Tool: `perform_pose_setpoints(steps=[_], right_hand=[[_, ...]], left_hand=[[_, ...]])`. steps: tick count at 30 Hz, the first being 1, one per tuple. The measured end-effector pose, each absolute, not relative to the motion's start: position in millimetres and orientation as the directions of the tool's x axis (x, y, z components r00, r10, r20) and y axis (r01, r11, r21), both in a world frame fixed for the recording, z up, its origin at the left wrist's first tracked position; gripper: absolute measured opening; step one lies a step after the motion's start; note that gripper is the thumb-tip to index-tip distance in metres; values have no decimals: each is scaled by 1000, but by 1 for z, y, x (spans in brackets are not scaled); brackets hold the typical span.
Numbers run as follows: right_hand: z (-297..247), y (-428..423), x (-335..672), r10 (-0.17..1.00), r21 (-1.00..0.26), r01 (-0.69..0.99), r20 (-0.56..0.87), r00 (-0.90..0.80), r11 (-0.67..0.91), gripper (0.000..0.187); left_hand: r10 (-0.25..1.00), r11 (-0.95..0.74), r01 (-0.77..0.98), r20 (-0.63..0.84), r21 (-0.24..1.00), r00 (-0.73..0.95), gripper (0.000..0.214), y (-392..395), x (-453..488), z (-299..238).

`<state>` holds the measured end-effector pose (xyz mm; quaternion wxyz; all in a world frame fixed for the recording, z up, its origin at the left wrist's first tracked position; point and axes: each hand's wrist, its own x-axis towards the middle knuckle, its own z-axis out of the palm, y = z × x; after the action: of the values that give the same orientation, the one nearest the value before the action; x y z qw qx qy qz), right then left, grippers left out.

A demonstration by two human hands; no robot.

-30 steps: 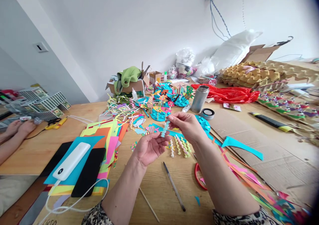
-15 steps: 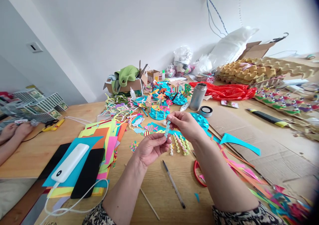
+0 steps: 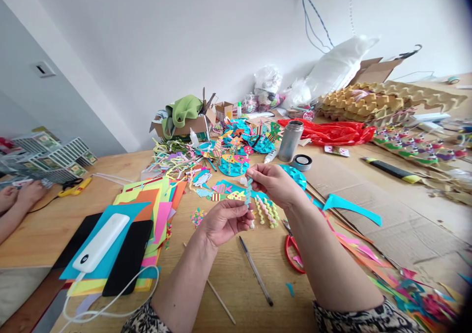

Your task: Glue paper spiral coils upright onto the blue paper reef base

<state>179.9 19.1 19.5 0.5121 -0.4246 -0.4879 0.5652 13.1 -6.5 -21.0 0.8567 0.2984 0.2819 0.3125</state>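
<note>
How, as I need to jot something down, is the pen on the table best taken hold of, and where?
Probably by a pinch at mid-shaft, coming straight down from above and closing across the long sides of the pen. It is slim and straight and lies flat, slanting, with nothing over it. The red-handled scissors lie to its right, apart from it.

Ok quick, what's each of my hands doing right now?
Left hand: closed, holding the lower end of the blue twist.
Right hand: closed, holding its upper end.
</note>
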Motion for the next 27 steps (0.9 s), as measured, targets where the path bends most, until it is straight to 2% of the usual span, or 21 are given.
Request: perform_pose_setpoints(steps=[10, 14, 17, 21, 27], right_hand=[[20, 18, 186, 990, -985, -173, 10, -139, -15, 41], [23, 17, 189, 990, -981, -192, -13, -143, -40, 47], [24, 16, 189, 983, -991, -130, -17, -182, -41, 47], [24, 15, 187, 955, -1000, -8, 31, -296, 30, 36], [23, 16, 185, 969, -998, 19, 59, -238, 65, 33]], left_hand=[[714, 604, -382, -261, 699, 650, 19, -8, 12, -20], [742, 583, -427, -239, 692, 626, 18, -6, 10, -19], [753, 579, -441, -244, 686, 611, 18, -5, 9, -18], [749, 585, -430, -256, 687, 611, 22, -6, 11, -18], [747, 575, -404, -255, 711, 614, 30, -7, 13, -19]])
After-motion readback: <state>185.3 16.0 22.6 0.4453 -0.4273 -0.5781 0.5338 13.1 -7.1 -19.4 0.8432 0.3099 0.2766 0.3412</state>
